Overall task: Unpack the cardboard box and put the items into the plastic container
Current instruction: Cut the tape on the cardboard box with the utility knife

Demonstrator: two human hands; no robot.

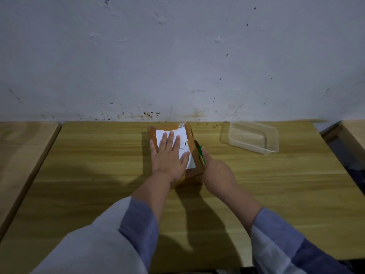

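- Sleeves [126, 234] nearest the camera: grey with blue cuffs, both forearms reaching forward over the wooden counter [79, 175].
- Right hand [217, 171]: fingers curled round a green-handled cutter [201, 153], gripping it. Tool tip sits against the right side edge of the cardboard box [192, 176], near its top corner line. Blade itself too small to make out.
- Left hand [169, 155]: flat, fingers spread and straight, palm pressing down on top of the box. Fingertips lie over the white shipping label [183, 135].
- Cardboard box: brown, taped shut, lies flat at counter centre, long axis running away from the person, slightly skewed. Brown tape strip [167, 127] visible across the far end of the lid. Clear film or tape wrinkles at the far right corner.
- Plastic container [250, 138]: clear, rectangular, no lid on it, to the right of the box and a bit further back, apart from it. Sits close to the wall, angled to the counter edge. Nothing visible inside.
- Second wooden surface [23, 139] abuts on the left; another one [353, 133] partly in view at far right.
- Wall [177, 56] behind: pale, scuffed, dark specks and brownish stains along the counter line.
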